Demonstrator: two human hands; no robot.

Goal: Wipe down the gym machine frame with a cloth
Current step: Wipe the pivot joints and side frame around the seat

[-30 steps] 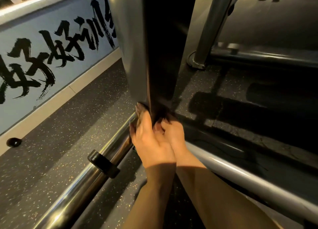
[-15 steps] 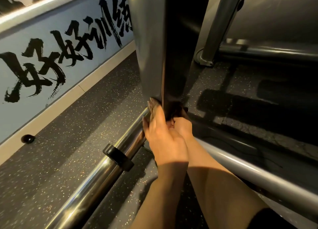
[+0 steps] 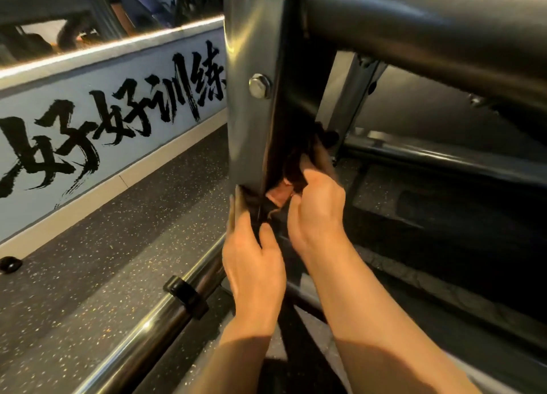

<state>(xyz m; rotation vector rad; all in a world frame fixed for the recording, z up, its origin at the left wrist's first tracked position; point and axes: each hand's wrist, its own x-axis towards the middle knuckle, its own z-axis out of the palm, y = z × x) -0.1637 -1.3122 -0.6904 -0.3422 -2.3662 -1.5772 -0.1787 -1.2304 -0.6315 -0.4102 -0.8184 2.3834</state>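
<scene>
A dark brown crumpled cloth [image 3: 291, 168] wraps the grey upright steel frame post [image 3: 251, 121], its length running twelve to six. Left hand [image 3: 251, 263] and right hand [image 3: 316, 213] fingers clench it, at its six o'clock.

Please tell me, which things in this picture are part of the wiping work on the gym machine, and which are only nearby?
Part of the job:
- upright post of the frame
- dark cloth, wrapped round the post
- left hand and right hand, both holding the cloth

Only nearby:
- bolt on the post
- chrome floor rail with black clamp
- wall lettering
- speckled floor
</scene>
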